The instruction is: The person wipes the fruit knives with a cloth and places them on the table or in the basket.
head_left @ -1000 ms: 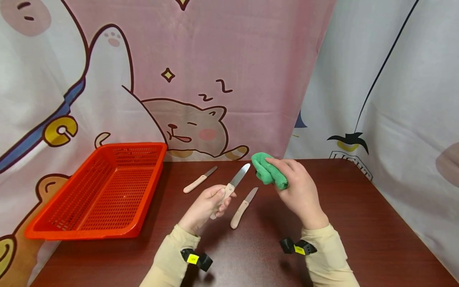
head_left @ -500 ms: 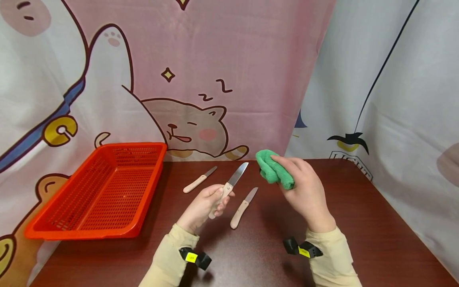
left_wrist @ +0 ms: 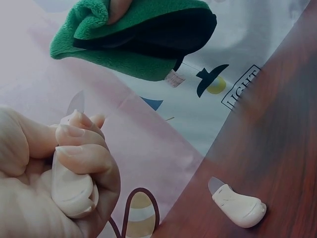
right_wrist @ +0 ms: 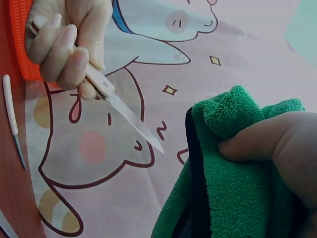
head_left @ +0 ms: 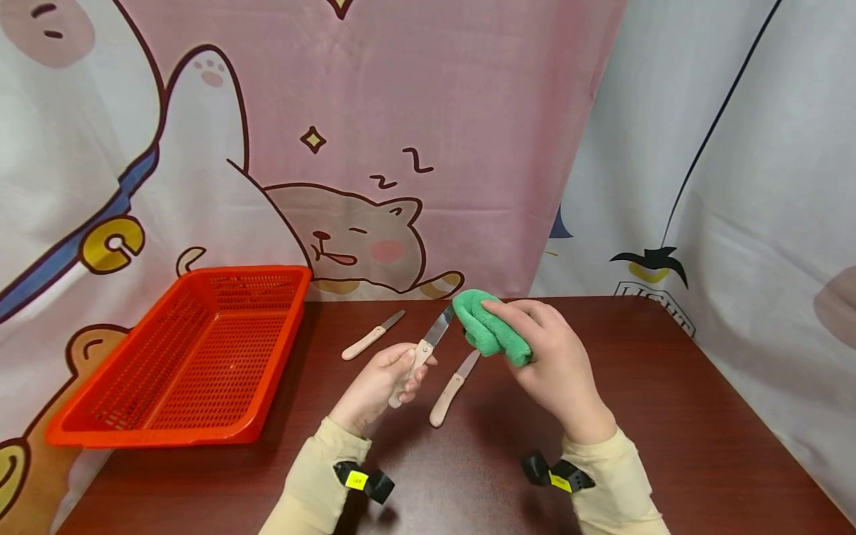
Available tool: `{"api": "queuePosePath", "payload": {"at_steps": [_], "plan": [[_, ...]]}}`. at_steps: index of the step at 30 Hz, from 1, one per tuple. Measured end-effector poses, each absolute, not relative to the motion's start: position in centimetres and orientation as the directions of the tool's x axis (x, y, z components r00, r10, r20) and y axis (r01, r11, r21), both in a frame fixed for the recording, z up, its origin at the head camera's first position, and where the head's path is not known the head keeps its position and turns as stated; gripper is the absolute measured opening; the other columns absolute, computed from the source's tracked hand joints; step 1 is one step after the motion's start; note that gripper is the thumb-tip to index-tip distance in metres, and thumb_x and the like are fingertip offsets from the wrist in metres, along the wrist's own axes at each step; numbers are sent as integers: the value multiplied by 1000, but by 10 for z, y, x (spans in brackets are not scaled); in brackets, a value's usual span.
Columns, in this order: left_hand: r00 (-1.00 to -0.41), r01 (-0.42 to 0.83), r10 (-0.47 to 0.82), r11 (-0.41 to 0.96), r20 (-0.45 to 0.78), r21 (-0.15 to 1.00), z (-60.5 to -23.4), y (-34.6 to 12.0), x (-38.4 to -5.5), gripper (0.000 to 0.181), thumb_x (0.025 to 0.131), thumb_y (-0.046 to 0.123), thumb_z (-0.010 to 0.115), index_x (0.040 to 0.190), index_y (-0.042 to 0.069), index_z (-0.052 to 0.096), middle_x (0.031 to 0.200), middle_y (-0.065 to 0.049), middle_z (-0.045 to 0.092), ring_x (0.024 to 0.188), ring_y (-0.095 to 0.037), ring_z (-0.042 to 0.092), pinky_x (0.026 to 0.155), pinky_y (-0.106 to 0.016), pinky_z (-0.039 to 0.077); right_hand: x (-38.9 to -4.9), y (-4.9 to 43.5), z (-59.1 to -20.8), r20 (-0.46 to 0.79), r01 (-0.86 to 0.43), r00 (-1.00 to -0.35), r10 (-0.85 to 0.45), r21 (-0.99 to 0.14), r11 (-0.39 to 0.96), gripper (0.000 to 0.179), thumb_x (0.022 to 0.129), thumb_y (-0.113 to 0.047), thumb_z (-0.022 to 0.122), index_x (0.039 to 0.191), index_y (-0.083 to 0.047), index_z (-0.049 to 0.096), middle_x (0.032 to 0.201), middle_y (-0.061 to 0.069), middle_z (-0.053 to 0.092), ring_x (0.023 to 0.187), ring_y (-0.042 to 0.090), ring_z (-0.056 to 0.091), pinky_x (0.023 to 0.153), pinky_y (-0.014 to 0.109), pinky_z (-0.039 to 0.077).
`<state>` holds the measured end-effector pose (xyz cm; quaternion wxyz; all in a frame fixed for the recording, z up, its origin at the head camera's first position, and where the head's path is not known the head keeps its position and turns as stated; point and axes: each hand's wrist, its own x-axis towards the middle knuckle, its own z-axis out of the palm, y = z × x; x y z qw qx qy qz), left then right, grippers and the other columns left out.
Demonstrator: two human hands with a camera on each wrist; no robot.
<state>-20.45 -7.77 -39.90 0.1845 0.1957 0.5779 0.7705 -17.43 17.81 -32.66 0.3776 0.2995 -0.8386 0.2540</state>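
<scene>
My left hand (head_left: 381, 383) grips a knife (head_left: 421, 355) by its pale handle, fingers curled round it, with the blade pointing up and away. In the right wrist view the knife's blade (right_wrist: 133, 121) shows bare. A folded green cloth (head_left: 491, 327) is held in my right hand (head_left: 558, 364), thumb against the near side. The left wrist view shows a dark side and a small tag on the cloth (left_wrist: 133, 59). From the head view the cloth overlaps the blade tip; the right wrist view shows a gap between them.
One pale-handled knife (head_left: 364, 342) lies on the dark wooden table (head_left: 461, 490) behind my left hand. Another knife (head_left: 451, 394) lies between my hands, its tip partly behind the cloth. A red perforated basket (head_left: 250, 427) stands at the left, and a printed curtain (head_left: 481, 148) hangs behind.
The right hand with the cloth first moved slightly right, away from the blade, then back left and a little down to the blade tip. The left hand and its knife barely moved.
</scene>
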Motion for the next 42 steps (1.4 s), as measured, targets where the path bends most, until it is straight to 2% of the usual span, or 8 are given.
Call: {"api": "queuePosePath", "payload": {"at_steps": [5, 12, 16, 19, 23, 33, 42], "plan": [[-855, -74, 511, -284, 86, 956, -398, -77, -204, 28, 107, 12, 40, 111, -11, 55, 75, 1, 51, 58, -5, 43, 47, -15, 33, -173, 170, -328, 779, -714, -526, -341, -186, 675, 75, 63, 17, 72, 129, -18, 65, 111, 8, 63, 102, 30, 59, 81, 45, 50], [-857, -73, 509, -286, 87, 956, -397, -78, -203, 25, 107, 12, 40, 108, -5, 59, 76, 1, 51, 59, -5, 42, 47, -16, 32, -171, 161, -332, 763, -734, -521, -382, -172, 657, 75, 64, 17, 69, 129, -20, 65, 111, 5, 63, 102, 26, 59, 74, 43, 52], [-855, -60, 509, -286, 98, 956, -396, -77, -204, 31, 108, 11, 36, 113, -15, 52, 77, 0, 50, 59, -6, 42, 49, -17, 34, -172, 157, -335, 760, -742, -510, -403, -152, 653, 74, 65, 16, 70, 129, -22, 65, 111, 4, 63, 102, 26, 59, 73, 42, 53], [-856, -53, 507, -286, 104, 957, -396, -77, -204, 31, 108, 11, 35, 112, -12, 54, 77, -1, 51, 59, -6, 42, 50, -17, 36, -174, 154, -337, 758, -752, -498, -422, -134, 646, 73, 65, 14, 70, 128, -22, 65, 111, 4, 64, 101, 25, 60, 72, 41, 53], [-860, -40, 500, -275, 107, 961, -396, -78, -203, 24, 108, 13, 36, 102, 3, 58, 76, -1, 52, 59, -8, 43, 50, -18, 36, -176, 151, -341, 743, -756, -500, -446, -122, 643, 72, 65, 12, 72, 127, -23, 65, 109, 3, 63, 99, 24, 60, 71, 40, 53], [-865, -24, 491, -247, 104, 969, -394, -78, -203, 26, 108, 14, 38, 88, 6, 53, 73, -2, 50, 58, -9, 42, 50, -19, 35, -178, 148, -347, 725, -757, -505, -468, -112, 643, 68, 66, 8, 75, 126, -23, 67, 106, 3, 63, 98, 24, 60, 72, 39, 53], [-860, -1, 498, -219, 111, 976, -393, -77, -201, 28, 108, 15, 37, 86, 6, 52, 71, -3, 48, 56, -10, 41, 49, -20, 34, -180, 148, -351, 703, -741, -529, -475, -109, 663, 63, 70, 6, 76, 124, -24, 68, 106, 3, 63, 98, 24, 60, 70, 38, 53]]}}
